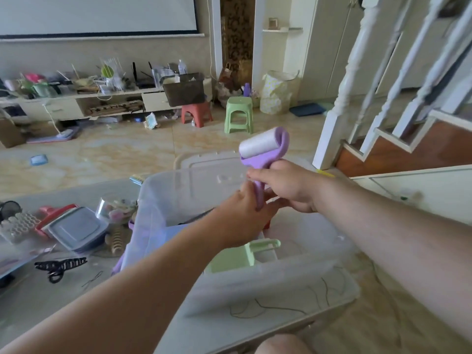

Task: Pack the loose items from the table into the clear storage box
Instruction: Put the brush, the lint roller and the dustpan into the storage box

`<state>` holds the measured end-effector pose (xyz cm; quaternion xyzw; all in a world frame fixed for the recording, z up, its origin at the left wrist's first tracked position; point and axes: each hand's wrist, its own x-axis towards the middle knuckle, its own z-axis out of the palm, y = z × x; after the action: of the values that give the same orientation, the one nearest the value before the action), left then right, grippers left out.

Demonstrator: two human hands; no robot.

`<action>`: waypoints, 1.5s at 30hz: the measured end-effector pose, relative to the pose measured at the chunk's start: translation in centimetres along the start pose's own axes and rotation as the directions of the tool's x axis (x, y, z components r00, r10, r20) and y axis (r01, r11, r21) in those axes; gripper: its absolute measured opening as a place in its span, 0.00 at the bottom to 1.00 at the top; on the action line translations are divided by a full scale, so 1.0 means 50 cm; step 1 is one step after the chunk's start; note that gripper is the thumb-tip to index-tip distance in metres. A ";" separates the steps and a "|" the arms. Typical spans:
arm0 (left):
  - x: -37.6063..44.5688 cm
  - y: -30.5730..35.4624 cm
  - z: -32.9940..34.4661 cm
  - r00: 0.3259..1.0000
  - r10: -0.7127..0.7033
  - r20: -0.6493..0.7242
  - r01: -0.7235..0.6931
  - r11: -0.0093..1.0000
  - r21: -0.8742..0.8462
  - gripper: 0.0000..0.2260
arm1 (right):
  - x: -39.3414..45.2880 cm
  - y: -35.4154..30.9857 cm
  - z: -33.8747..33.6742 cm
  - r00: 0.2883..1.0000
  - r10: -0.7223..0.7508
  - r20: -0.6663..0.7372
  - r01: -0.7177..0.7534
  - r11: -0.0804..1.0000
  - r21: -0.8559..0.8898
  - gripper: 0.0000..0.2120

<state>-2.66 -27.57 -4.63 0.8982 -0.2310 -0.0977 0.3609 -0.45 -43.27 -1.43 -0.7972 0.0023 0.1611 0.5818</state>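
The fingers of the right hand (286, 185) were curled round the upper handle of the purple lint roller (263, 154), just under its white roll, while those of the left hand (242, 215) wrapped the lower end of the same handle. Both hands held the roller upright, above the middle of the clear storage box (178, 200) and not touching it. Inside the box lay a pale green scoop-like tool (240, 256) and a dark item toward the far side, too blurred to name. To the left of the box, on the table (51, 297), waited a blue-lidded container (76, 228), a black hair claw (61, 267) and a small clear jar (115, 205). The roller appeared to be mid-transfer; the next move would call for lowering it flat beside the green tool, then releasing both grips.
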 end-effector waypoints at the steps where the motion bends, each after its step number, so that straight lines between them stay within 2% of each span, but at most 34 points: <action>1: 0.011 0.007 0.009 0.996 0.031 0.087 -0.036 0.997 0.062 0.21 | 0.008 0.008 -0.007 0.997 -0.007 -0.079 0.003 0.999 -0.049 0.14; 3: 0.025 0.009 0.024 0.970 0.025 0.240 -0.092 0.958 0.271 0.22 | 0.021 0.021 -0.038 0.985 -0.005 -0.171 -0.047 0.953 -0.299 0.10; 5: 0.033 -0.010 0.041 0.956 -0.015 0.294 -0.129 0.877 0.462 0.18 | 0.028 0.036 -0.063 0.980 0.091 -0.179 -0.185 0.758 -0.626 0.09; 7: 0.031 -0.039 0.058 0.937 -0.086 0.339 -0.136 0.804 0.579 0.19 | 0.045 0.070 -0.071 0.941 0.287 -0.182 -0.318 0.557 -0.768 0.06; 9: 0.027 -0.071 0.068 0.901 -0.182 0.394 -0.139 0.739 0.660 0.20 | 0.066 0.106 -0.065 0.868 0.466 -0.173 -0.383 0.405 -0.831 0.10; 11: 0.026 -0.093 0.067 0.881 -0.241 0.407 -0.125 0.711 0.692 0.19 | 0.082 0.127 -0.059 0.781 0.594 -0.192 -0.358 0.175 -0.917 0.15; 12: 0.026 -0.099 0.067 0.887 -0.248 0.390 -0.111 0.704 0.701 0.18 | 0.086 0.132 -0.056 0.766 0.606 -0.214 -0.289 0.028 -0.957 0.14; 14: 0.027 -0.110 0.068 0.911 -0.238 0.335 -0.086 0.686 0.722 0.16 | 0.091 0.133 -0.044 0.806 0.537 -0.248 -0.148 -0.223 -0.964 0.13; 15: 0.026 -0.115 0.070 0.917 -0.245 0.315 -0.063 0.690 0.721 0.16 | 0.098 0.136 -0.039 0.837 0.491 -0.241 -0.107 -0.285 -0.953 0.12; 17: 0.023 -0.120 0.067 0.925 -0.252 0.283 0.003 0.751 0.660 0.18 | 0.120 0.143 -0.029 0.874 0.425 -0.237 -0.087 -0.344 -0.935 0.11; 19: 0.024 -0.121 0.057 0.952 -0.221 0.210 0.070 0.828 0.556 0.16 | 0.140 0.138 -0.024 0.892 0.380 -0.245 -0.117 -0.331 -0.937 0.16; 22: 0.033 -0.127 0.050 0.992 -0.105 0.074 0.068 0.918 0.391 0.08 | 0.165 0.130 -0.025 0.905 0.341 -0.253 -0.145 -0.310 -0.939 0.17; 24: 0.035 -0.129 0.047 0.994 -0.074 0.078 0.045 0.947 0.317 0.07 | 0.176 0.128 -0.027 0.905 0.338 -0.258 -0.136 -0.346 -0.928 0.16; 27: 0.036 -0.126 0.043 0.991 -0.034 0.132 -0.005 0.959 0.282 0.12 | 0.188 0.149 -0.035 0.951 0.232 -0.203 -0.089 -0.426 -0.900 0.18; 30: 0.042 -0.129 0.043 0.997 0.015 0.080 -0.034 0.970 0.242 0.21 | 0.175 0.163 -0.048 0.996 0.055 -0.068 -0.033 -0.486 -0.873 0.18; 32: 0.050 -0.134 0.045 0.999 0.009 0.032 -0.016 0.978 0.207 0.23 | 0.161 0.161 -0.057 1.000 -0.013 -0.006 -0.011 -0.451 -0.892 0.18; 33: 0.054 -0.136 0.046 1.000 0.002 0.011 -0.004 0.982 0.189 0.22 | 0.155 0.158 -0.059 0.999 -0.052 0.009 -0.011 -0.378 -0.926 0.18; 34: 0.057 -0.138 0.048 1.000 -0.006 -0.010 0.008 0.984 0.177 0.21 | 0.147 0.153 -0.060 0.996 -0.089 0.004 -0.018 -0.254 -0.967 0.18; 35: 0.059 -0.139 0.049 0.999 -0.010 -0.033 0.016 0.984 0.175 0.19 | 0.137 0.144 -0.058 0.992 -0.127 -0.010 -0.019 -0.073 -0.997 0.16; 36: 0.060 -0.142 0.050 0.998 -0.010 -0.061 0.021 0.984 0.179 0.17 | 0.125 0.137 -0.056 0.986 -0.161 -0.040 -0.013 0.165 -0.986 0.14; 38: 0.058 -0.146 0.051 0.993 -0.005 -0.122 0.026 0.985 0.169 0.12 | 0.101 0.129 -0.043 0.989 -0.124 -0.083 0.014 0.633 -0.774 0.08; 39: 0.057 -0.147 0.050 0.988 0.000 -0.152 0.023 0.988 0.153 0.11 | 0.089 0.127 -0.032 0.997 -0.061 -0.046 0.019 0.777 -0.629 0.06; 41: 0.057 -0.153 0.047 0.980 0.001 -0.198 0.024 0.992 0.121 0.11 | 0.074 0.133 -0.009 0.996 0.030 0.087 0.015 0.878 -0.478 0.05; 42: 0.056 -0.155 0.045 0.979 -0.009 -0.205 0.031 0.994 0.104 0.12 | 0.073 0.137 0.000 0.991 0.033 0.127 0.030 0.885 -0.464 0.04; 45: 0.049 -0.153 0.044 0.973 -0.055 -0.224 0.058 0.998 0.008 0.14 | 0.090 0.139 0.003 0.996 0.019 0.089 0.034 0.828 -0.559 0.05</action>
<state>1.36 -25.28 -11.54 0.9123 -0.1639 -0.0044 0.3753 2.43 -44.57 -9.09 -0.9245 -0.0747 0.1885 0.3229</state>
